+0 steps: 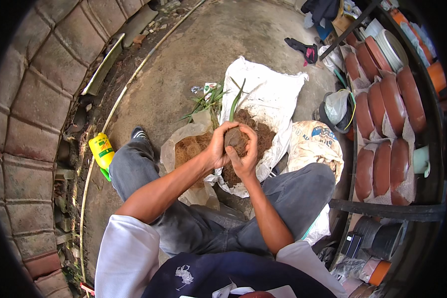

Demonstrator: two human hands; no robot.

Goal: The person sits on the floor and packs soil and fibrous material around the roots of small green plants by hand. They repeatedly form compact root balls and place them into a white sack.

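Both my hands cup a brown root ball [236, 140] wrapped in fibre, from which one long green leaf [238, 98] rises. My left hand [220, 147] holds its left side and my right hand [247, 151] its right side, thumb across the front. Under and behind them, brown fibrous potting material [264, 138] lies on a white woven sack [279, 80] spread on the floor. To the left stands a translucent plastic bag [168, 149] of coconut fibre [188, 149]. Loose green plants [205, 104] lie beyond that bag.
A yellow bottle [101, 151] lies left of my knee, near a long pipe [128, 83]. Right of the white sack are a printed sack [313, 141] and a dark bucket [329, 115] with plastic in it. A rack with brown pots [381, 102] runs along the right side.
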